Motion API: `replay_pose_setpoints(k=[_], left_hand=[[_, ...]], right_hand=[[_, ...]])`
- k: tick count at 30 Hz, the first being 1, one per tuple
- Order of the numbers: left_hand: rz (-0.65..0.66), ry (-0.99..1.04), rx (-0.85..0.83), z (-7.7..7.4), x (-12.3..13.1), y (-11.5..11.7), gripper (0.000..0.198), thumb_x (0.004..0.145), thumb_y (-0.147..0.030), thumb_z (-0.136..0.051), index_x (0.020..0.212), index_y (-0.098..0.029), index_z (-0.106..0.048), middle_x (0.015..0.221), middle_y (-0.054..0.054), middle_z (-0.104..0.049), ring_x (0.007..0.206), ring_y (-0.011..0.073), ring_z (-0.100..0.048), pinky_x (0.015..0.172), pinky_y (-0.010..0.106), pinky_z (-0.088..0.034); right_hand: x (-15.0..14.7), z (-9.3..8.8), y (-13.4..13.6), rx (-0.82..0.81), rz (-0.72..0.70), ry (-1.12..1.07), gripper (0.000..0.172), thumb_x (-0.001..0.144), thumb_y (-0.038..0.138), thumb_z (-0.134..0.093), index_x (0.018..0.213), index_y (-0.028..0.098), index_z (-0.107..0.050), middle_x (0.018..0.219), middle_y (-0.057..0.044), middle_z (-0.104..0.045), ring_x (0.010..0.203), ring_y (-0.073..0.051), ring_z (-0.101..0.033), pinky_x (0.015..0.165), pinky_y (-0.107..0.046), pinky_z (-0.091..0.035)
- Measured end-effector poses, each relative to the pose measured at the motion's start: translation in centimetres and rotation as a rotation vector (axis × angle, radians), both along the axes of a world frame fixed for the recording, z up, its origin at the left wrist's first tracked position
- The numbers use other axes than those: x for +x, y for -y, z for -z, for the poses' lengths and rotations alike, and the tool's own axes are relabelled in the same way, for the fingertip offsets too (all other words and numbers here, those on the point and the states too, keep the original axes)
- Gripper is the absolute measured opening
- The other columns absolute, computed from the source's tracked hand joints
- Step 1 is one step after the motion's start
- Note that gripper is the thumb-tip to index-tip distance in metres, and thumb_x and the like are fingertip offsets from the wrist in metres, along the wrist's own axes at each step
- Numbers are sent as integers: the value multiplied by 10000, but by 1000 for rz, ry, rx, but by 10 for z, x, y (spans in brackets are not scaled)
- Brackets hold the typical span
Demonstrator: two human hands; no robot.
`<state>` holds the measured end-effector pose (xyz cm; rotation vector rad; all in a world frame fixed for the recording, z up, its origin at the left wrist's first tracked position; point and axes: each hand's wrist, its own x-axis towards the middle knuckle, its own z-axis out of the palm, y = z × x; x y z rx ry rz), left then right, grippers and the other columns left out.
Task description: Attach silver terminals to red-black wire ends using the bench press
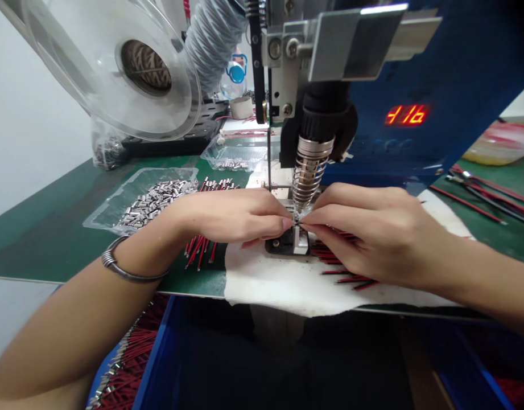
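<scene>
Beneath metal spring (308,172), pinching fingers (325,215), workpiece (297,221) mostly hidden

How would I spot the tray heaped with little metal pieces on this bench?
From the blue machine, look left along the green tabletop. Just beyond the left wrist sits a clear plastic tray. Its silvery heap is far bigger than the one in the clear tray farther back.

The wires (327,254) are red and black, the table (52,233) green.
</scene>
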<state>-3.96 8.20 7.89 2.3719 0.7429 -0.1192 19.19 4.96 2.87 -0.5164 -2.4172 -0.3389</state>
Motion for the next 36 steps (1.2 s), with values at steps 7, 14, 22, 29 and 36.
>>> replay_pose_setpoints(k=[7,14,22,29,36], left_hand=[[-94,-9,25,-3,-18,-15,432,986,-259,-422,579,-170,-540,563,27,-601,532,126,-545,571,233,-438],[-295,-53,294,-7,-30,-22,494,988,-478,-538,604,-171,-585,526,7,-571,473,114,-481,508,259,-344],[-178,127,538,1,-24,-23,403,991,-470,-527,714,-182,-575,596,-9,-525,555,116,-432,578,283,-313],[-154,-10,600,3,-17,-20,508,1014,-485,-374,693,-161,-598,613,45,-575,553,134,-464,575,294,-305],[-162,4,614,5,-16,-19,496,1021,-485,-367,694,-173,-571,588,29,-550,533,132,-444,565,300,-290]], right_hand=[[2,-3,0,-92,-20,-17,179,993,131,-568,909,159,-724,889,-74,-724,734,-186,-688,613,-314,-552],[5,-8,-6,-254,-53,-64,165,924,69,-617,895,174,-741,881,-53,-736,753,-165,-693,649,-277,-549],[3,-15,-4,-360,-21,-70,149,935,101,-640,883,172,-760,880,-54,-763,726,-150,-705,628,-252,-531],[3,-14,-5,-351,-28,-61,143,943,104,-641,885,154,-762,869,-57,-758,737,-145,-703,643,-244,-530],[3,-15,-4,-347,-34,-57,145,940,104,-638,892,166,-759,888,-61,-764,729,-146,-704,632,-245,-536]])
